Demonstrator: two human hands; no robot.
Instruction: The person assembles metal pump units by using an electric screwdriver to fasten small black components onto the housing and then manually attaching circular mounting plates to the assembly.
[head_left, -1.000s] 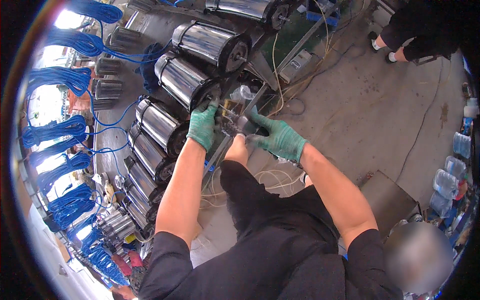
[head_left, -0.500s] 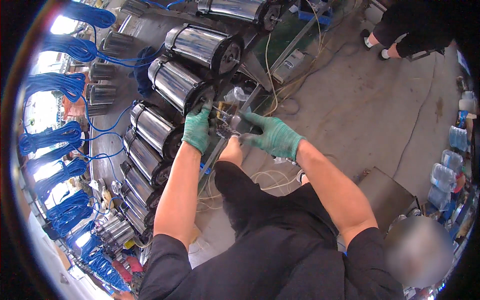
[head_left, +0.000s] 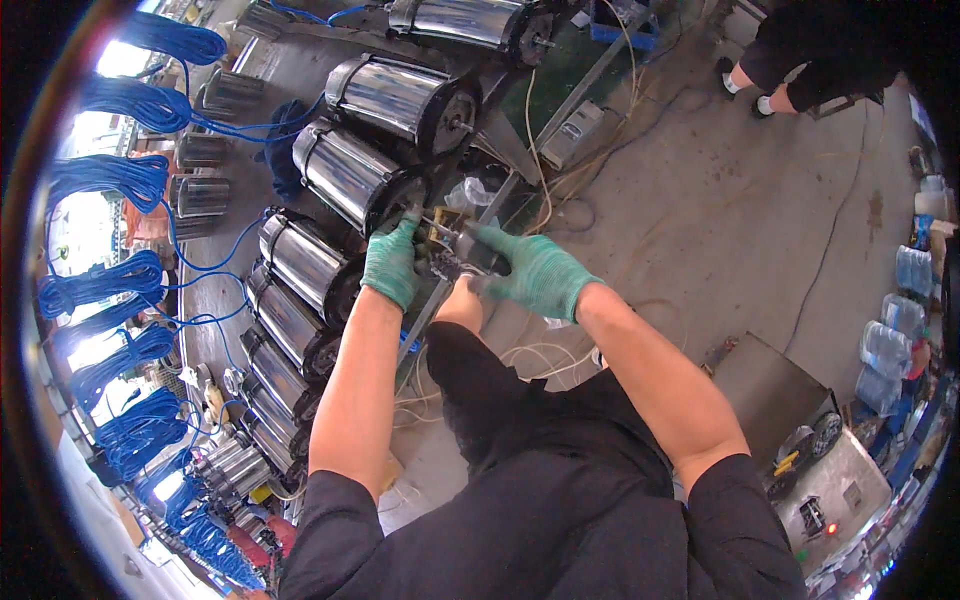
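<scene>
A shiny steel motor cylinder (head_left: 352, 172) with black end caps lies tilted on the bench, its shaft end toward me. My left hand (head_left: 392, 262), in a green knit glove, is closed at that end, fingertips beside the shaft; what they grip is hidden. My right hand (head_left: 545, 275), gloved alike, has thumb and fingers around a dark round part (head_left: 476, 250) in line with the shaft. Blur smears its fingertips. A yellowish block (head_left: 450, 222) and a clear plastic bag (head_left: 470, 193) are just beyond.
More steel motor cylinders (head_left: 388, 97) line the bench in a row. Coiled blue cables (head_left: 110, 180) hang along the left. A grey box (head_left: 575, 135) and pale hoses (head_left: 540, 180) lie on the far floor. Another person's legs (head_left: 775, 85) show far right; a metal cabinet (head_left: 765, 385) stands at right.
A dark round part now shows between my right thumb and fingers, where a paler blurred shape was. My right hand has shifted slightly left. My left hand stays at the cylinder's end.
</scene>
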